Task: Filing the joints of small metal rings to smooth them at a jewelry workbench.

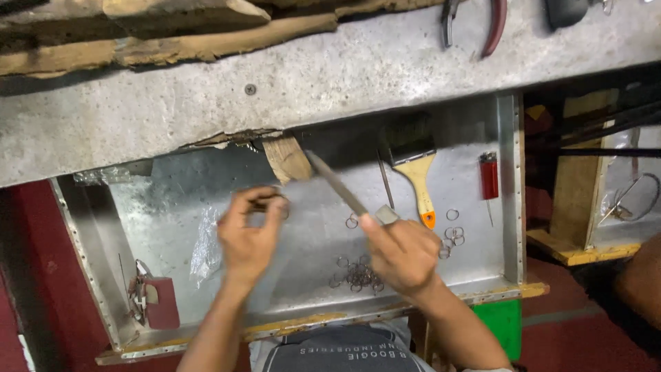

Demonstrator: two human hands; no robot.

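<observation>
Galvanised metal tray [172,207] under the bench, red pad [163,303] sitting in its left corner. Left hand [249,234] is pinched shut on a small ring [270,204], kinda blurry, right by the wooden peg [287,158]. Right hand [403,251] is wrapped tight round a file [337,184], tip up near the peg. Loose rings [358,275] below, brush [413,162] and red lighter [489,176] further right.

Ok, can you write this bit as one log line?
left hand: pinching small ring | right hand: gripping file | tray: loose rings, brush, lighter
</observation>
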